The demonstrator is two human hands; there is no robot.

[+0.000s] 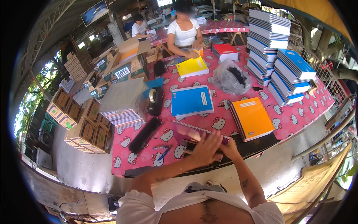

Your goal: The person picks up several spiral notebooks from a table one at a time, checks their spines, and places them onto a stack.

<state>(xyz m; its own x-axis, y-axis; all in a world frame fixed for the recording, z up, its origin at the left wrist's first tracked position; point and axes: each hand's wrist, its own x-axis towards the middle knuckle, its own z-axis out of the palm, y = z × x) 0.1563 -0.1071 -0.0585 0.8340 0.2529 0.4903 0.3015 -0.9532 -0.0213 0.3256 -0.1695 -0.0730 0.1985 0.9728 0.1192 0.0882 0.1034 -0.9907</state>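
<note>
A purple spiral notebook [181, 131] is tilted at the near edge of the table, its coil running along the far side. My left hand [207, 147] lies against its cover, fingers stretched out and slightly blurred. At the notebook's right end, my right hand [228, 149] grips it, with some fingers hidden behind my left hand. Just right of my hands lies a stack of orange notebooks [252, 118]. Beyond them sits a small stack of blue notebooks [192, 100]. A dark, small object under the purple notebook is partly hidden.
On the pink patterned table [220, 123] are pens [163, 154], black binding coils [145, 134], a tape dispenser [154, 100], a plastic-covered stack [125, 102] and a plastic bag [232, 79]. Tall notebook stacks [266, 44] stand right. Opposite, a person [183, 31] handles yellow notebooks [192, 67].
</note>
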